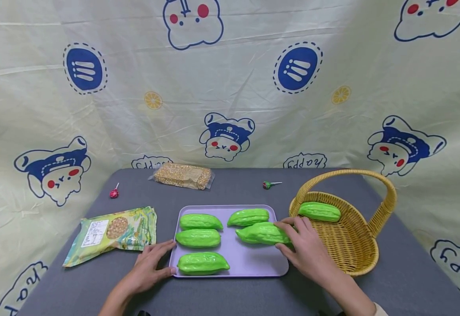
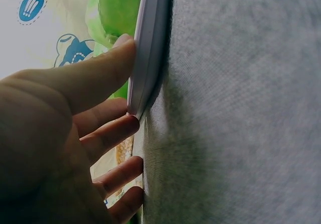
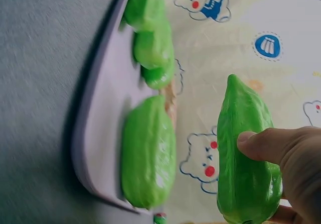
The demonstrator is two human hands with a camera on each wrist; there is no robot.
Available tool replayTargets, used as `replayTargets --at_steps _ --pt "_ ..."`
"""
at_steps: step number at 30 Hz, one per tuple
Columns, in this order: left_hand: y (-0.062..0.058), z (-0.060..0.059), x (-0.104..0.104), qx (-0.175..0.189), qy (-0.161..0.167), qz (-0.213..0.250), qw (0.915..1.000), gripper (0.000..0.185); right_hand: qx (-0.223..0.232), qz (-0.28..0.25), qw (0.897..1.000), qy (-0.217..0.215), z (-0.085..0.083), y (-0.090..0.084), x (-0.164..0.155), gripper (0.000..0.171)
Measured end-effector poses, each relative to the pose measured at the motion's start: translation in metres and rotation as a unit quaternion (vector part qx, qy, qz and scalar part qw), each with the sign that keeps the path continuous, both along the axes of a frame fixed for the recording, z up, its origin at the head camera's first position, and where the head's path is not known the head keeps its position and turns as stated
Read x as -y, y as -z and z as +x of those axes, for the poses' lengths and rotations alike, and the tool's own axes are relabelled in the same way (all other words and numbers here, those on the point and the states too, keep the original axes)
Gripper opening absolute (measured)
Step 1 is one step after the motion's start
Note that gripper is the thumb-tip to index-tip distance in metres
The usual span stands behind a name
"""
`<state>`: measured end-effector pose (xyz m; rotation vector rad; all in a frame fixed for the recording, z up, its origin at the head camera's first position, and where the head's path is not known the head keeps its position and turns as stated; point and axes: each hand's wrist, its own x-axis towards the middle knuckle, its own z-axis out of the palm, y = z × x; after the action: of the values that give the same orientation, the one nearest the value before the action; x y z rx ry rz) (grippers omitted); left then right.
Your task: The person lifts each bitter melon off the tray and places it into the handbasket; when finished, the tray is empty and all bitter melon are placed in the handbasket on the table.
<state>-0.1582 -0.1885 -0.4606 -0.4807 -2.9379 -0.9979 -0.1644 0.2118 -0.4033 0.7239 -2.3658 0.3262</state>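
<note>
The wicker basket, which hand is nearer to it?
The right hand, beside the basket, gripping a green vegetable; the left hand is farther, at the left edge of the tray.

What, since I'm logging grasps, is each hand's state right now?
Left hand: open, fingers touching the left side of the lilac tray.
Right hand: closed, holding a green ridged vegetable between thumb and fingers.

Cartoon-print cloth around a grey table suggests a staged booth
</note>
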Motion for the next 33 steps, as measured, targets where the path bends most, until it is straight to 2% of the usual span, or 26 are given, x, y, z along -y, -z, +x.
replayTargets --at_steps 6,14,24,33 --pt "-0.001 0.000 0.001 0.003 0.001 0.000 1.0000 0.065 0.013 -0.009 1.000 0.023 0.003 -0.015 -0.017 0.054" --pt "-0.001 0.000 0.001 0.001 0.005 0.000 1.0000 0.065 0.015 -0.010 0.998 0.058 0.004 -0.026 -0.039 0.054" --pt "-0.003 0.000 0.000 0.003 0.007 0.000 1.0000 0.064 0.009 -0.018 0.997 0.072 0.007 -0.033 -0.066 0.055" --pt "-0.002 0.000 0.000 -0.004 0.006 0.002 1.0000 0.064 0.026 -0.016 0.995 0.095 0.006 -0.034 -0.086 0.054"
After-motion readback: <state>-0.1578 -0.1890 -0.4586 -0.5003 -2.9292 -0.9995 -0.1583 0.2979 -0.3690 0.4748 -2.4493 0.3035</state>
